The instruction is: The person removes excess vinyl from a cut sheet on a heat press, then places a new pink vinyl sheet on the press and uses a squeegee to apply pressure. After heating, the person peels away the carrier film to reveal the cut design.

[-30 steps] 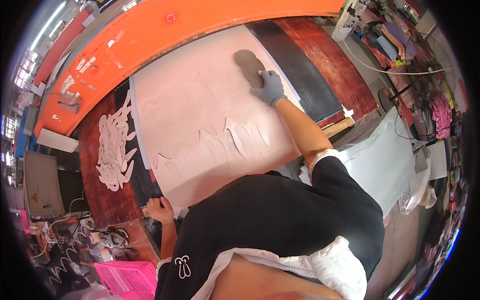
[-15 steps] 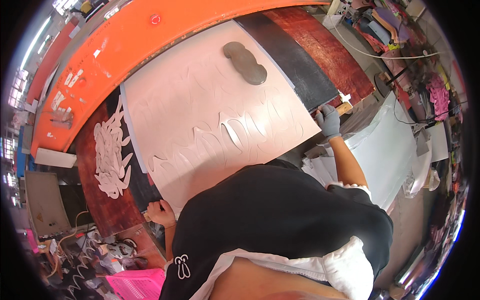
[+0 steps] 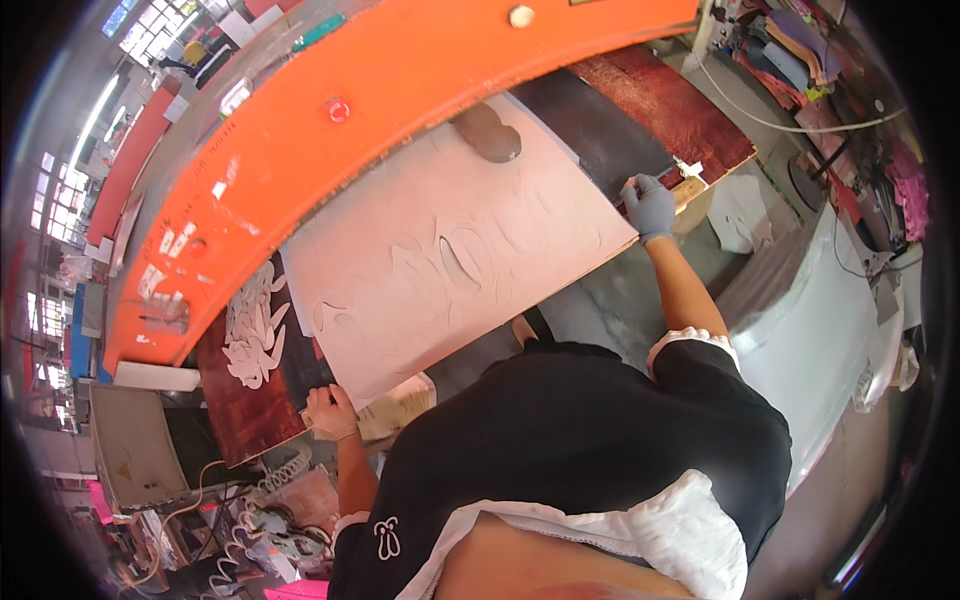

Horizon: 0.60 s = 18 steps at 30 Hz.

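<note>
A pale pink sheet [image 3: 390, 290] with curved cut lines and a slit-like opening lies on a wide dark and red board [image 3: 240, 425]. My left hand [image 3: 331, 411], bare, is closed on the board's front edge, by the sheet's near left corner. At the right, my right hand [image 3: 650, 207] wears a grey glove and has its fingers curled over the front edge, beside a wooden strip [image 3: 688, 194]. On the sheet's far part lies a brown, sole-shaped piece [image 3: 490, 136], its far end close to the orange beam. Loose pink cut-outs [image 3: 255, 335] are heaped on the board's left.
A large orange machine beam [image 3: 420, 75] with a red button [image 3: 339, 109] spans the far side, over the board's far part. To my right stands a pile covered with whitish sheeting [image 3: 800, 320]. Coiled hoses and clutter [image 3: 265, 525] fill the lower left.
The board has slid away from me, further under the orange beam, carrying the sheet, brown piece and cut-outs. Both hands have stayed on its edge. More floor shows between the board and my body.
</note>
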Each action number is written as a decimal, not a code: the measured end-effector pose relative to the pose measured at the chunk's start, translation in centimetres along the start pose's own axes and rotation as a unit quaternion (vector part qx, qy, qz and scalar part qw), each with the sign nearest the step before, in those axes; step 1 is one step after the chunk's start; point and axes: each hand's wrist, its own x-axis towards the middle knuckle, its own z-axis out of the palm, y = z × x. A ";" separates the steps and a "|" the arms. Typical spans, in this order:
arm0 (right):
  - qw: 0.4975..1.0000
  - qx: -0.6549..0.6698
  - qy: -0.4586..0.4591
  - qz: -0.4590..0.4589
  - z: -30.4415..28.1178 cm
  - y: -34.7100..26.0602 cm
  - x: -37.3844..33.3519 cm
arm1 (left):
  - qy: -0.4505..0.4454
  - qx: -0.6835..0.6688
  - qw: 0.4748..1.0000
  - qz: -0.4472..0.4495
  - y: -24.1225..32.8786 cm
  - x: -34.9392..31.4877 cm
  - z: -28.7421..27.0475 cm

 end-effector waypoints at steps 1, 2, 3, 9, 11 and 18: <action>1.000 -0.010 -0.014 0.002 1.3 -0.5 1.5 | 0.004 -0.015 1.000 -0.002 -0.4 1.6 1.3; 0.999 0.029 -0.019 -0.010 2.6 -1.0 3.0 | 0.010 -0.007 1.000 -0.003 -0.8 3.1 2.4; 0.998 0.061 -0.033 -0.009 4.0 -1.7 4.6 | 0.012 -0.006 1.000 -0.007 -1.4 4.5 3.5; 0.977 0.167 0.020 -0.131 10.6 -8.9 19.7 | 0.022 -0.001 1.000 -0.016 -4.5 12.1 9.9; 0.975 0.182 0.057 -0.111 12.6 -12.2 25.1 | 0.043 0.004 0.999 -0.016 -5.2 14.2 11.9; 0.980 0.167 -0.046 -0.096 15.0 -11.3 21.1 | 0.043 0.054 0.998 -0.005 -8.3 20.3 16.5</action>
